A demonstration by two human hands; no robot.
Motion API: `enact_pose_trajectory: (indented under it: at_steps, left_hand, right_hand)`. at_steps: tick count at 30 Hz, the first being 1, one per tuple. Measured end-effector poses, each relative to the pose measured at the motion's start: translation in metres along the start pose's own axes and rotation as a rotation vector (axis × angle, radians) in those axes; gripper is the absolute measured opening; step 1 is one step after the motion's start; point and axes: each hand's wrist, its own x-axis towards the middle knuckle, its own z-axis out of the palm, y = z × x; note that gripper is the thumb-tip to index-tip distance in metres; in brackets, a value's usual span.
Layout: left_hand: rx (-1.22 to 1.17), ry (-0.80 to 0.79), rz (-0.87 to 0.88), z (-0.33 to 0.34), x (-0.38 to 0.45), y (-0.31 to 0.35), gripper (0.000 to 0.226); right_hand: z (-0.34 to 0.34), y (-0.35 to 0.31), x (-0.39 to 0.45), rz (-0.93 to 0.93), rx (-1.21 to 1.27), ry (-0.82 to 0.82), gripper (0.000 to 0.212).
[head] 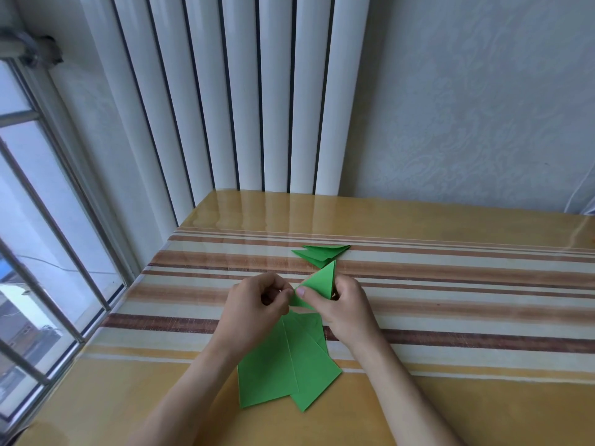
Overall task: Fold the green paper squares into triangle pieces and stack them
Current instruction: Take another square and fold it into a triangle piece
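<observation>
A glossy striped table stands against a white radiator and patterned wall, a barred window to the left. Above it, a person's 2 hands hold a folded green triangle: the right hand pinches its lower edge, the left hand nips its left tip. Flat green squares lie under the wrists; finished triangles are stacked just beyond.

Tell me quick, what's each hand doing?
Left hand: fingers pinch the triangle's left tip.
Right hand: holds the same triangle.
</observation>
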Motion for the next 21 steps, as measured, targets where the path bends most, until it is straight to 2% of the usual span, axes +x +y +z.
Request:
enact_pose_trajectory:
  at_steps: [5, 11, 17, 21]
  left_hand:
    - [-0.036, -0.065, 0.006, 0.0002, 0.0002, 0.0024, 0.015]
    - [-0.037, -0.102, -0.008, -0.0002, -0.0001, 0.0014, 0.017]
    - [-0.013, -0.112, -0.003, 0.0003, 0.0005, 0.0012, 0.018]
    - [-0.002, -0.110, 0.008, -0.0004, 0.0004, 0.0012, 0.019]
  right_hand:
    - [-0.0013, 0.0019, 0.0005, -0.008, 0.007, 0.081, 0.027]
    - [-0.0074, 0.0021, 0.0028, -0.040, 0.096, 0.167, 0.032]
    - [-0.0068, 0.0034, 0.0027, -0.021, 0.071, 0.235, 0.037]
    - [-0.0065, 0.0043, 0.0027, -0.042, 0.044, 0.246, 0.053]
